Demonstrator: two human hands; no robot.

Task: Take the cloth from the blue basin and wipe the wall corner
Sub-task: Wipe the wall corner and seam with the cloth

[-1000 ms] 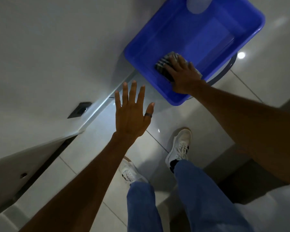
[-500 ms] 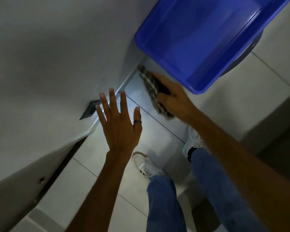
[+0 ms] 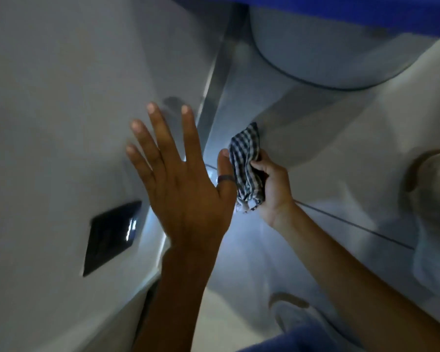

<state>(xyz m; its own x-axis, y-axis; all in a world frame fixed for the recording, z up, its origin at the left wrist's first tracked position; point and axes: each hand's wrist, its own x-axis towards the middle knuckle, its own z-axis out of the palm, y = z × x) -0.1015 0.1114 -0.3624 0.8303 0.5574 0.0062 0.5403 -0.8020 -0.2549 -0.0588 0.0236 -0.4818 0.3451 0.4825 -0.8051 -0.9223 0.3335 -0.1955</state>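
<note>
White wall (image 3: 61, 72) ahead: right hand (image 3: 269, 189) grips the bunched cloth (image 3: 247, 166), left hand (image 3: 186, 179) spread empty; press firmly along the corner (image 3: 211, 97).

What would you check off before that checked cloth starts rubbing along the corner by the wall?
1. Cloth gripped in right hand: ok, fingers closed round it.
2. Cloth out of the basin: ok, basin only shows at the top edge.
3. Cloth touching the corner: cannot tell; its tip is close to the strip.
4. Left hand out of the wiping path: not ok, its thumb overlaps the cloth's edge.
5. Left hand braced on the wall: cannot tell, open and spread near it.
6. Dark plate on the wall clear of the cloth: ok.
</note>
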